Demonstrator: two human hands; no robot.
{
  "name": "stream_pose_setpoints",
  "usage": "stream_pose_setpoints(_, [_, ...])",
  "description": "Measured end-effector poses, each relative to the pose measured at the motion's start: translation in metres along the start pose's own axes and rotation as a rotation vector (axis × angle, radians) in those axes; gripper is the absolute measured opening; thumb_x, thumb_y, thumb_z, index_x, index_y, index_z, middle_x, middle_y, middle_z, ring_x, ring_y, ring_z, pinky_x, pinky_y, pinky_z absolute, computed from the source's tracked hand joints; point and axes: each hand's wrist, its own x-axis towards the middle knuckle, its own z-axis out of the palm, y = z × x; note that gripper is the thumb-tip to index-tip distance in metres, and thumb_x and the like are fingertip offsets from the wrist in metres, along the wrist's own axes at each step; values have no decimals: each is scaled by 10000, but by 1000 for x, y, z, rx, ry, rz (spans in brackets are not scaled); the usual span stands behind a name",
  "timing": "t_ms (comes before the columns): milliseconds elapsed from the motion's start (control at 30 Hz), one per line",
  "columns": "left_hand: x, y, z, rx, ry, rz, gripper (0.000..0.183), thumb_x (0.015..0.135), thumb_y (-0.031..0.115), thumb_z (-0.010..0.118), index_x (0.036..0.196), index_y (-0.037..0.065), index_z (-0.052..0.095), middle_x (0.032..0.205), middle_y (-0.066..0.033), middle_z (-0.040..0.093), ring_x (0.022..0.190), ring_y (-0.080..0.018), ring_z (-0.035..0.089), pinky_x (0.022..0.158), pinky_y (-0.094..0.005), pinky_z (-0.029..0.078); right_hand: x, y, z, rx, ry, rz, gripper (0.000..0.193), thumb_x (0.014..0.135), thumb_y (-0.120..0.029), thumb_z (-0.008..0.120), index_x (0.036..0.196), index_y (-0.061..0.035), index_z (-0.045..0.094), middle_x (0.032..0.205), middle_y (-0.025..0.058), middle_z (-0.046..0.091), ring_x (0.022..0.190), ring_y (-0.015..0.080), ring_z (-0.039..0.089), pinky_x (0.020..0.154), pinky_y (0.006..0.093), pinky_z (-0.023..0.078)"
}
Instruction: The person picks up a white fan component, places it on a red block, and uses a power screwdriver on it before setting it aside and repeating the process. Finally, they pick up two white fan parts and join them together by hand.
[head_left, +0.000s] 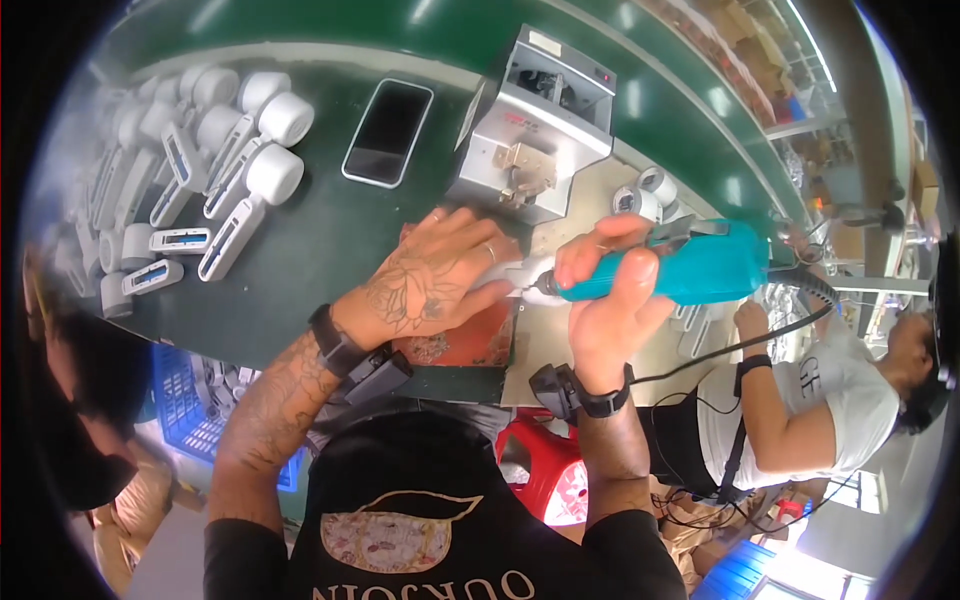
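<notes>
My right hand (612, 310) is wrapped round a teal electric screwdriver (715, 262), which lies level with its tip pointing left. That tip meets a white plastic piece (538, 280). My left hand (425, 272) has its fingers closed over the piece's left end and covers much of it. Beneath the left hand lies a worn reddish-brown pad (480, 342) on the dark green table (330, 240). The screw and the exact contact at the tip are too small to make out.
White handled units with round heads (272, 174) are heaped at the left. A smartphone (388, 132) and a grey machine (535, 130) stand beyond my hands. More round white parts (640, 200) sit at right, near a co-worker (800, 410). Below are a blue basket (185, 425) and red stool (540, 465).
</notes>
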Motion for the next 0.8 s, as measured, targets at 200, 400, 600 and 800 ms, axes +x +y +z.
stream_pose_setpoints(200, [-3, 2, -1, 1, -30, -16, 355, 873, 226, 664, 1187, 72, 608, 1119, -86, 580, 1059, -291, 529, 951, -446, 402, -12, 7, 1, -19, 23, 6, 527, 981, -463, 578, 1075, 49, 497, 681, 100, 539, 606, 207, 534, 585, 341, 457])
stream_pose_setpoints(400, [0, 5, 2, 6, -39, -18, 355, 866, 215, 672, 1184, 68, 609, 1127, -85, 578, 1058, -291, 532, 938, -443, 413, -17, 17, -3, -31, -34, -5, 451, 986, -417, 580, 1034, 23, 495, 690, 104, 540, 622, 201, 537, 584, 341, 461])
stream_pose_setpoints(600, [3, 6, -3, 65, 7, 25, 359, 853, 208, 681, 1173, 61, 613, 1125, -90, 579, 1036, -295, 543, 921, -428, 428, -16, 19, 2, 11, -95, -55, 356, 985, -345, 595, 999, -2, 501, 742, 101, 550, 640, 193, 541, 593, 342, 471])
stream_pose_setpoints(800, [-13, -7, 4, 85, 111, 172, 399, 813, 269, 701, 1143, 53, 634, 1185, -94, 627, 1015, -295, 608, 890, -427, 477, -29, 17, 2, -93, 163, 185, 338, 1017, -332, 534, 1075, 1, 543, 744, 69, 558, 693, 177, 559, 652, 328, 484])
